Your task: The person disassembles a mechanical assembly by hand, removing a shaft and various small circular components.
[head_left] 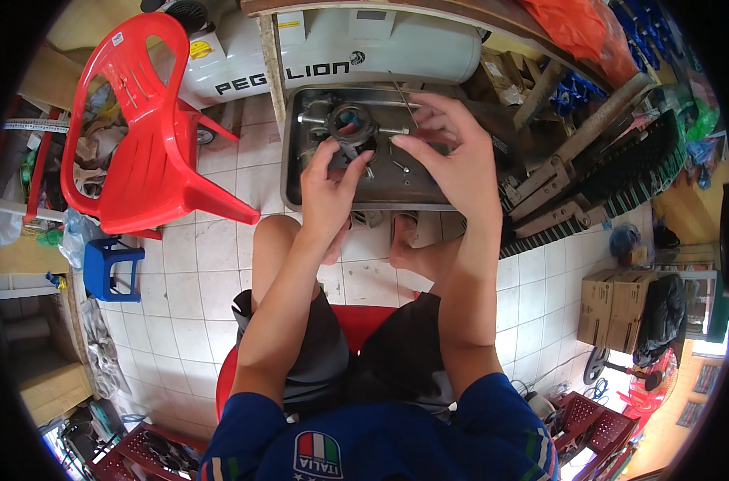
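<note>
Over the dark, shallow tray (417, 192) with its rounded corners, the left hand (326, 188) has thumb and fingertips clamped on a ring-shaped part (352, 139), dark, dull metal around a round opening, its lower side right in the pinch. The right hand (459, 156) is up just beside it, thumb stretched toward the ring, fingers curled above; a thin, straight rod (399, 90) slants up by those fingertips, and whether they grip it, one cannot tell. Below, a small silvery bolt (400, 167) lies on the tray's smudged bottom. Beyond the tray, a smooth, pale cylindrical tank (417, 52); to the left, a glossy red plastic chair (136, 172), all curves and slots, and a boxy blue stool (112, 272). Underneath it all, square pale tiles (180, 280), streaked with grime along the joints.
</note>
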A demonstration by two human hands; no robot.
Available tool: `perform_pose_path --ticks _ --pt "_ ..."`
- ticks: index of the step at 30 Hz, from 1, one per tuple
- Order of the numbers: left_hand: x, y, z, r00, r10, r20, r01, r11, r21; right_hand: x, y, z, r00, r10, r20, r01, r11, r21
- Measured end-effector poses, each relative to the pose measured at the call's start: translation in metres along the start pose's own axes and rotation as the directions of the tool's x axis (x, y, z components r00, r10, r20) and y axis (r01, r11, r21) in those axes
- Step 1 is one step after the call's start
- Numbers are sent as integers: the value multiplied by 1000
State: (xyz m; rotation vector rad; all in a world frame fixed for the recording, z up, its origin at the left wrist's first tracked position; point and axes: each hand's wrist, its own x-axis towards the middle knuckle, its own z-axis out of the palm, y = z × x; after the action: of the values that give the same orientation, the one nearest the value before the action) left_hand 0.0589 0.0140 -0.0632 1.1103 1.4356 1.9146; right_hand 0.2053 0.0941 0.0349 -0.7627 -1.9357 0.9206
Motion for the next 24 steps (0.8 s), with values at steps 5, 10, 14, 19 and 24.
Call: perform_pose_path --ticks 5,10,14,19,24 --pt "0 -2 -1 1000 1 15 -1 1000 27 0 -1 -6 997 -2 76 -9 990 141" --pt "1 -2 0 998 65 10 -66 996 63 0 -5 1 973 211 91 -221 968 117" --pt "1 -1 -1 999 48 11 -49 998 34 -1 -4 5 972 233 14 -233 962 143" --pt "4 -5 -6 999 36 -2 -36 999 30 5 25 -13 962 246 -119 -236 967 93" --pt "5 -7 -7 999 -40 -7 40 998 -44 -15 129 -13 950 312 -5 -303 919 -250"
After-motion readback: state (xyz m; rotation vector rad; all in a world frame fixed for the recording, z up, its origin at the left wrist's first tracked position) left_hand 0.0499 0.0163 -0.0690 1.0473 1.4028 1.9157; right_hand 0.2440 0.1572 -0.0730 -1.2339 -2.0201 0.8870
